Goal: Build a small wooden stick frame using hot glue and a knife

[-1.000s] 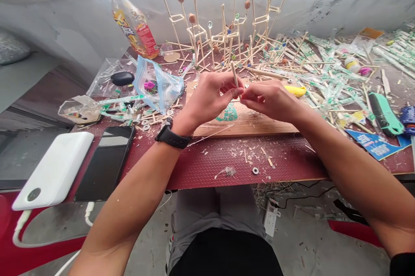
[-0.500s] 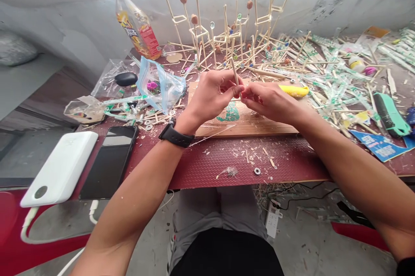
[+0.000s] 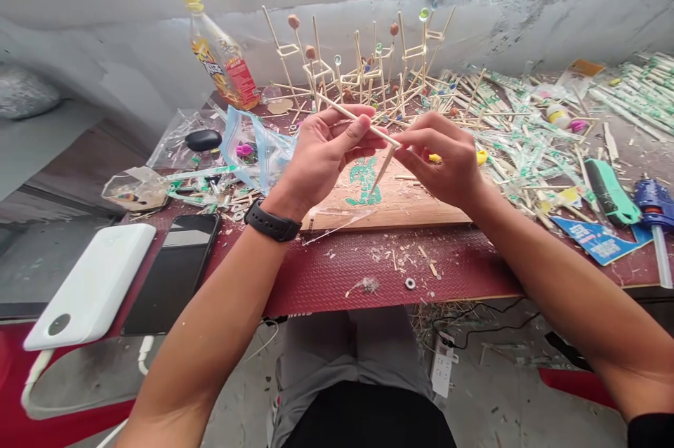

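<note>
My left hand (image 3: 327, 147), with a black watch on the wrist, pinches a thin wooden stick (image 3: 342, 109) between thumb and fingers. The stick slants from upper left down to the right. At its lower right end a shorter wooden piece (image 3: 381, 171) angles downward, meeting it in a bend. The fingertips of my right hand (image 3: 445, 161) are closed at that bend; exactly how they grip it is partly hidden. Beneath both hands lies a wooden board (image 3: 421, 213) with a green printed pattern. A yellow object (image 3: 481, 156) shows partly behind my right hand.
Stick frames (image 3: 368, 72) with brown and glassy balls stand behind the board. A bottle (image 3: 224, 58), plastic bag (image 3: 253, 146), power bank (image 3: 92, 286) and phone (image 3: 171, 272) are on the left. Loose sticks, wrappers, a green-handled cutter (image 3: 611, 192) and a blue glue gun (image 3: 656, 202) lie right.
The stick has swung from nearly upright to a slant toward the upper left, and the shorter piece now shows below it. My left hand has turned, and my right hand has drawn slightly away.
</note>
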### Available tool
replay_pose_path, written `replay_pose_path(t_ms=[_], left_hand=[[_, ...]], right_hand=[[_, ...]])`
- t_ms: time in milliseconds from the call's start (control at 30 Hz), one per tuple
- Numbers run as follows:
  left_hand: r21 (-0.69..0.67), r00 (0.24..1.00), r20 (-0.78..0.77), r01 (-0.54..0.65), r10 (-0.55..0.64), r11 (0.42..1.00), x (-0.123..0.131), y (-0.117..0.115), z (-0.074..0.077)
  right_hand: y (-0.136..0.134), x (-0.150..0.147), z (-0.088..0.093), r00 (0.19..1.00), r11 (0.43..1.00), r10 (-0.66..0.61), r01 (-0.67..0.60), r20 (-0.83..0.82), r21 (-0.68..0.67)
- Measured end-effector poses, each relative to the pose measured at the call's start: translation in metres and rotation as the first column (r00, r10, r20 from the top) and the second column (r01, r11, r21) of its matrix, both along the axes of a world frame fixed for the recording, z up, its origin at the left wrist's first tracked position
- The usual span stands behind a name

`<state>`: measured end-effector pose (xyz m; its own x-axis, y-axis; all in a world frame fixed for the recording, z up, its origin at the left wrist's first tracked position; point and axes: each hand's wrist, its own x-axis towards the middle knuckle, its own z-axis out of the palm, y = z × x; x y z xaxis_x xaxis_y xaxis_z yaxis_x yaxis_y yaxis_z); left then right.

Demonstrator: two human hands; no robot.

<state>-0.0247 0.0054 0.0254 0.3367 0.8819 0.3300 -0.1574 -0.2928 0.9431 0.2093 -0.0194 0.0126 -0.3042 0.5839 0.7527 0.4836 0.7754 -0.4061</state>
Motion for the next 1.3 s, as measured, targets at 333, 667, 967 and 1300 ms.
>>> replay_pose_path(t_ms=[333,667,967,1300], left_hand=[[-0.144,0.999,0.014,0.030,-0.029,0.989,0.008,0.007,-0.019],[0.388,0.979,-0.152,-0.071,0.139,0.919,0.013,-0.016,-0.005],[0.435,0.988,-0.033,-0.121,0.149,0.892,0.015,-0.010,-0.011],[0.536,0.991,0.008,-0.118,0.135,0.836,0.015,-0.004,-0.017]], right_hand=[[-0.009,-0.012,-0.001,0.988,0.992,0.016,-0.035,-0.155,-0.125],[-0.007,-0.014,-0.009,0.961,0.957,0.029,-0.106,-0.276,-0.269],[-0.007,-0.015,-0.015,0.942,0.953,0.030,-0.128,-0.334,-0.276],[-0.001,-0.012,-0.022,0.933,0.984,0.117,-0.154,-0.342,-0.085]])
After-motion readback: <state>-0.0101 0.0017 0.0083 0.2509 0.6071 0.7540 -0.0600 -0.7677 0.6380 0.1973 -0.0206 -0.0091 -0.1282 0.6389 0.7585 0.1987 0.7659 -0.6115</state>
